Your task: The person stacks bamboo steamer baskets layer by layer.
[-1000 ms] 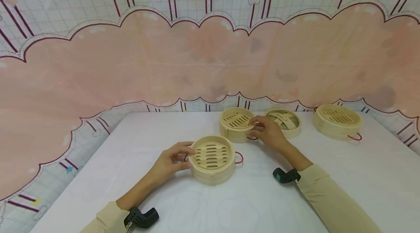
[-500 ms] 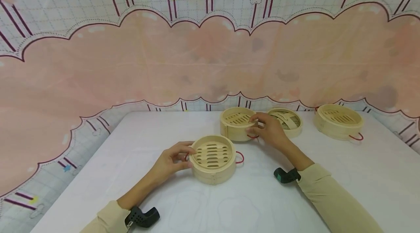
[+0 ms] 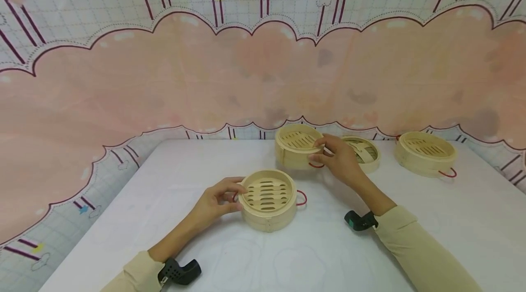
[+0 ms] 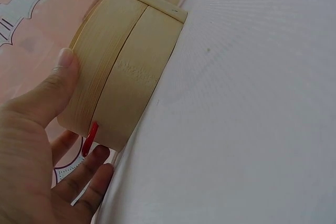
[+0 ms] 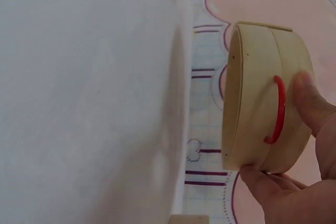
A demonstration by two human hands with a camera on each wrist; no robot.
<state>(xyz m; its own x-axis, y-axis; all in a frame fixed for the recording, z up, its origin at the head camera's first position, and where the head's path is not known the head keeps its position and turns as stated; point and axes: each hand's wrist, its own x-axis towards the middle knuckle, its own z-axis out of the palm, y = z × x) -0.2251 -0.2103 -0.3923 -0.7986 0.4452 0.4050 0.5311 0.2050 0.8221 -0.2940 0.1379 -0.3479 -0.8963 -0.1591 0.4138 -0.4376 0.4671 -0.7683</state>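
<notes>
In the head view my left hand [image 3: 215,198] holds the left side of the front bamboo steamer basket [image 3: 269,221], which sits on the white table [image 3: 197,159]. The left wrist view shows the thumb [image 4: 63,69] on its rim and other fingers below the red loop handle [image 4: 90,139]. Farther back, my right hand [image 3: 339,157] grips a second bamboo steamer basket [image 3: 293,158] by its right side. That basket hangs clear of the table, its slatted face up. In the right wrist view, its red handle [image 5: 281,109] lies between thumb and fingers.
Right behind my right hand lies a round bamboo piece with a woven top [image 3: 363,152], partly hidden by the hand. Another slatted steamer basket [image 3: 425,164] with red handles stands at the back right. A printed cloth [image 3: 230,72] hangs behind the table.
My right hand has lifted the rear steamer basket off the table. My left hand and the front basket have stayed in place.
</notes>
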